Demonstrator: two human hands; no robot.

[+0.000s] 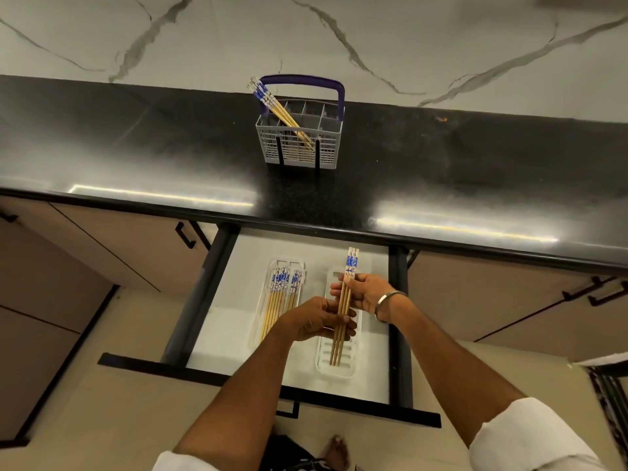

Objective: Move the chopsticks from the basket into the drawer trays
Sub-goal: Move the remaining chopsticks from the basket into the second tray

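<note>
I am seeing both hands gripping one small bundle of chopsticks (pixel 344 311) over the right tray (pixel 336 367) in the open drawer (pixel 234 266): the left hand (pixel 316 321) is curling its fingers around the lower shafts, and the right hand (pixel 365 294) is pinching them higher up, just below the blue-patterned ends. The left tray (pixel 272 266) is already holding a row of chopsticks. More chopsticks (pixel 275 107) are leaning in the grey basket (pixel 299 151), which is standing on the black bench (pixel 136 147).
</note>
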